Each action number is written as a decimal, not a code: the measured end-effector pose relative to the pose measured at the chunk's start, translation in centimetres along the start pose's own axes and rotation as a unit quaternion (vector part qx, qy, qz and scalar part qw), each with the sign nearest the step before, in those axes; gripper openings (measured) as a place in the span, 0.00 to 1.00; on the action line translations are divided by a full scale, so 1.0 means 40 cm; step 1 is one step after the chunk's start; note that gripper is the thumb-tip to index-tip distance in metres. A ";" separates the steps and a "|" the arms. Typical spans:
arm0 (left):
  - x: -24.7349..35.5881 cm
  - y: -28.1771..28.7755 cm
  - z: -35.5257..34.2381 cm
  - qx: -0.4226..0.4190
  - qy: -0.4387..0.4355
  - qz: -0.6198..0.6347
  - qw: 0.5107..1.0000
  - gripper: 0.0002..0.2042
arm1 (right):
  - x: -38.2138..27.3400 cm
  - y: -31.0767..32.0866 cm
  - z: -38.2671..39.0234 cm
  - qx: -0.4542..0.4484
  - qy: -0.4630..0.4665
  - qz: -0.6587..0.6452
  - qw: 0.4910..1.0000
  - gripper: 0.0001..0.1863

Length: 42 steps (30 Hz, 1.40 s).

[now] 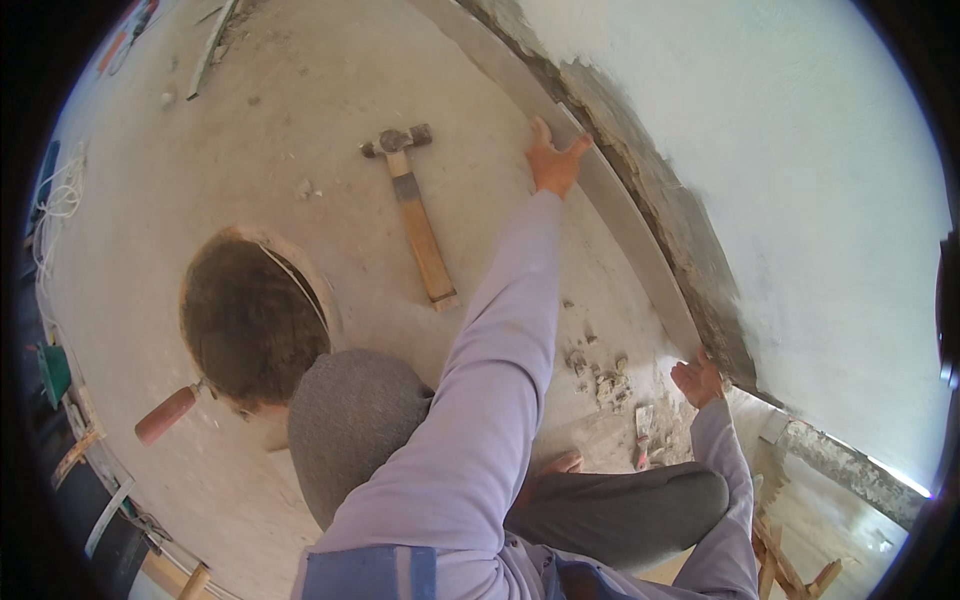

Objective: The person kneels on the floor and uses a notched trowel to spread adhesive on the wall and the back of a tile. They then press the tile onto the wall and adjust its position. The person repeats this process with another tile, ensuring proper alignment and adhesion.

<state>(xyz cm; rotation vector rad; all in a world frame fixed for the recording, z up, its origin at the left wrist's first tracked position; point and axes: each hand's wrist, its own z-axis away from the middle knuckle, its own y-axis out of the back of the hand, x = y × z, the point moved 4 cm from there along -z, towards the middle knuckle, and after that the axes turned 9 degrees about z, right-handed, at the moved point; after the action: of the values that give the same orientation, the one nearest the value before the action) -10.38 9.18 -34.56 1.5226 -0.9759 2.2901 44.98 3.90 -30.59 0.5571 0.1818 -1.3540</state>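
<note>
A long, narrow grey skirting tile [625,225] stands along the foot of the wall. Near its far end, my left hand [557,160] grips it, thumb and a finger spread against its face and upper edge. My right hand [698,382] holds the near end, with part of the fingers turned from view. Left of my left arm, a hammer [418,220] with a wooden handle lies on the floor. A small scraper [642,435] with a red handle rests below my right hand, beside crumbled mortar [608,385].
A round bucket [250,320] with dark mortar stands left of my knee, a red-brown tool handle [165,415] jutting from its side. Rough mortar [690,230] runs along the white wall [800,150]. Wood pieces [790,565] lie lower right; white cable [65,190] lies far left.
</note>
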 end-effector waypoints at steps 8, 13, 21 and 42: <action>-0.017 -0.007 0.001 0.006 0.014 0.034 0.999 0.53 | 0.014 0.006 -0.021 -0.020 0.013 -0.040 0.999 0.55; -0.001 -0.015 -0.008 0.037 -0.028 -0.056 0.997 0.52 | 0.018 0.022 -0.041 0.016 0.008 -0.028 0.999 0.55; 0.037 -0.022 0.013 0.020 -0.009 -0.115 0.993 0.52 | 0.029 0.028 -0.053 -0.002 0.028 -0.038 0.999 0.54; 0.015 -0.028 0.013 0.021 0.010 -0.069 0.997 0.50 | 0.041 -0.001 -0.006 0.029 0.074 -0.052 0.995 0.53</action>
<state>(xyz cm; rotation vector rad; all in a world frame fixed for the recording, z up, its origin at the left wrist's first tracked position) -9.67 9.61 -33.45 1.5296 -0.7964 2.2378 45.35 2.57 -31.53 0.7066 0.2958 -1.4224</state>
